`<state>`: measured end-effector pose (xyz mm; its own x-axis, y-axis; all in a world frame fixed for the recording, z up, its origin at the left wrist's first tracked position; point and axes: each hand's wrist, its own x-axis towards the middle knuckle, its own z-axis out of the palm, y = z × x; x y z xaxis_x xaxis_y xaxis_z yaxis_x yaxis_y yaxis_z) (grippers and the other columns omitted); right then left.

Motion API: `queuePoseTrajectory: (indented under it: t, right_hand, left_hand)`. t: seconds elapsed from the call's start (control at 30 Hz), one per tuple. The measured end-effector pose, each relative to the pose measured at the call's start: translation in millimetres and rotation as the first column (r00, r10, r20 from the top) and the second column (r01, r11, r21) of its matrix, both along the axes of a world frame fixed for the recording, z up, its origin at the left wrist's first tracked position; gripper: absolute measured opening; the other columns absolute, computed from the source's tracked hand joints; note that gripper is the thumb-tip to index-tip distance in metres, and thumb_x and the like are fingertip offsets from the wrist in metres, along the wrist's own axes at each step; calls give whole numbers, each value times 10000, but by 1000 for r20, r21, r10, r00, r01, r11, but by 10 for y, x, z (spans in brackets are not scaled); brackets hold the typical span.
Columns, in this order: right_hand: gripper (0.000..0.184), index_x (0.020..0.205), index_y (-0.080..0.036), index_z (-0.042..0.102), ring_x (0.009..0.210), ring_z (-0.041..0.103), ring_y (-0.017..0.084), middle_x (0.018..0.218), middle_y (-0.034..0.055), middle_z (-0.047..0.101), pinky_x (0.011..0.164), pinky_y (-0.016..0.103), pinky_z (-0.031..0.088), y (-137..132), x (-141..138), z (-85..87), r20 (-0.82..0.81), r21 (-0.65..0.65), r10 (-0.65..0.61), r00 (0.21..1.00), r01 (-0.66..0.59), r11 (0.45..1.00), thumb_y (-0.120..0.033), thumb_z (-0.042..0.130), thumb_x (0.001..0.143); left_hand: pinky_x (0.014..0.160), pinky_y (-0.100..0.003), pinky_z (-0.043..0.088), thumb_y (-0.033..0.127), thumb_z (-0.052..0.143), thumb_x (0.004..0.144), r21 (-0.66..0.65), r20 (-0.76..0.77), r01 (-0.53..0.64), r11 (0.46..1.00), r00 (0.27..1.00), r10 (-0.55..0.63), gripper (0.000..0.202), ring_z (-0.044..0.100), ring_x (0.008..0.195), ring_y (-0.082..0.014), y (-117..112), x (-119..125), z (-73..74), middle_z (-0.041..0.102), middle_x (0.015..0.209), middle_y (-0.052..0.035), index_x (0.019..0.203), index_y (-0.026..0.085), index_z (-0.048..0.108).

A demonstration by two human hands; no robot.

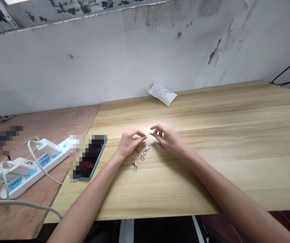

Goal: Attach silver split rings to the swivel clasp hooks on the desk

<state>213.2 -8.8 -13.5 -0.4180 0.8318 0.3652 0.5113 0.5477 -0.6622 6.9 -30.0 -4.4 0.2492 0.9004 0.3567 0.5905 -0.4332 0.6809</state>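
Over the middle of the wooden table (198, 189), my right hand (168, 137) pinches a small metal clasp (150, 133) between thumb and fingertips, its loop end pointing left. Facing it, my left hand (131, 141) has thumb and index finger pressed together at the tips. Whatever it grips is too small to make out. A narrow gap separates the two hands. Just below them lie several silver swivel clasps with rings, among them one clasp (145, 152) in the middle and another clasp (134, 165) nearer me. Part of the group is hidden behind my left hand.
To the left lies a phone (90, 162), partly blurred out. Beyond it a white power strip (41, 165) with chargers and cables rests on a reddish board (59, 121). A white packet (163, 93) lies at the back against the wall (124, 64).
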Motion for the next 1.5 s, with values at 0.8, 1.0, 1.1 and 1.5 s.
queuePoseTrajectory:
  t: [0.8,1.0,1.1,1.5]
  right_hand:
    - [240,1048,-199,693,700,546,132,956,53,691,618,258,420,-116,-113,29,-272,-167,145,951,-195,966,-237,513,893]
    - [197,920,-181,689,586,460,99,877,32,680,568,245,389,-160,-179,30,-285,-181,123,951,-179,967,-340,580,881]
    - [218,842,-172,676,545,421,90,740,1,633,540,236,358,-172,-201,21,-275,-188,109,955,-165,968,-342,553,899]
    - [161,869,-189,652,505,424,81,725,-1,645,520,227,329,-182,-200,39,-212,-30,75,974,-83,996,-291,533,909]
  left_hand:
    - [835,-327,515,356,728,790,-21,253,30,999,967,-24,164,673,853,-192,-29,50,25,720,861,-37,804,192,716]
    - [816,-322,515,309,714,804,-4,275,54,999,960,-50,131,645,838,-177,-29,64,33,667,845,-40,797,180,697]
    - [818,-316,508,290,693,821,22,255,53,998,965,-57,112,629,846,-168,-45,78,59,651,852,-35,807,180,683]
    - [742,-302,532,359,784,716,-268,498,125,955,866,26,232,650,810,-170,-26,97,72,671,889,-54,793,156,703]
